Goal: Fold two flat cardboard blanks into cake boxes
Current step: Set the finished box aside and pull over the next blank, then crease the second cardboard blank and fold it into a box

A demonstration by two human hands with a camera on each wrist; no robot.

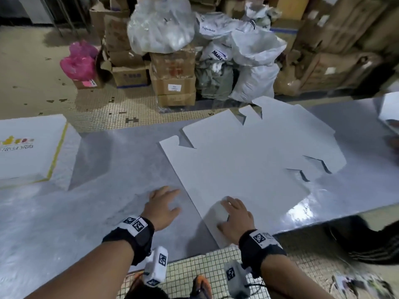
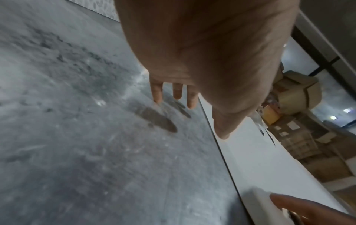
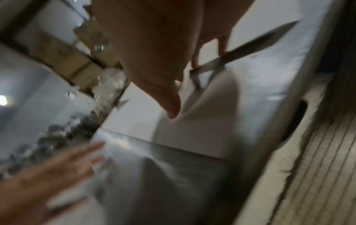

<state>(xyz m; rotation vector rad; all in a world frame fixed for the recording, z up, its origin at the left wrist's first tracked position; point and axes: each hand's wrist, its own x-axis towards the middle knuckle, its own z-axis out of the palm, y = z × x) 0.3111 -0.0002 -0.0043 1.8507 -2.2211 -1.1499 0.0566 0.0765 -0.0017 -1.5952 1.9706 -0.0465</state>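
Observation:
A large white die-cut cardboard blank [image 1: 248, 160] lies flat on the steel table [image 1: 121, 160], with notched flaps at its far and right sides. My right hand [image 1: 231, 210] rests on the blank's near flap, fingers spread and fairly straight; the flap bulges up slightly by the thumb. The right wrist view shows that hand [image 3: 192, 85] with its fingertips touching the blank [image 3: 134, 115]. My left hand [image 1: 170, 201] hovers open just above the bare table, left of the blank's edge. In the left wrist view its fingers [image 2: 177, 94] are straight beside the blank [image 2: 269, 167].
A folded white box [image 1: 28, 147] with a yellow edge and a printed logo sits at the table's left. Another white box [image 1: 388, 113] is at the far right. Stacked cartons and plastic bags [image 1: 172, 67] stand beyond the table. A person's dark trouser leg [image 1: 367, 244] is at the right.

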